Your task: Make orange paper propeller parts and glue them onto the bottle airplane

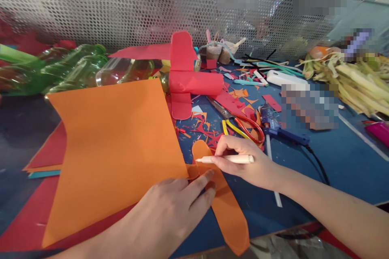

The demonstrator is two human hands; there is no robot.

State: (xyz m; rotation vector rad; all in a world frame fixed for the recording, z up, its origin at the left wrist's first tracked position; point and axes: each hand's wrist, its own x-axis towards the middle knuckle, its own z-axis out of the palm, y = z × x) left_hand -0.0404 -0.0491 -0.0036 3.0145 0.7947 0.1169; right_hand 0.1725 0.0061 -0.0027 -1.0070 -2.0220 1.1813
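My right hand (246, 162) pinches a white marker (234, 158), its tip at the upper left edge of a long orange strip with rounded ends (229, 206). My left hand (173, 206) lies palm down, its fingers stretched out and resting on the strip. Under and beside that hand spreads a large orange sheet (118, 141). A small orange piece (192, 171) shows between sheet and strip. Just beyond my right hand are scissors (240, 121) with red and yellow handles.
A red paper airplane shape (194, 83) stands behind the sheet. Green plastic bottles (82, 68) lie at the left. A blue glue gun (282, 132) with a white glue stick (272, 170) is at the right. Paper scraps (202, 127) litter the blue table (349, 170); dried husks (355, 77) lie far right.
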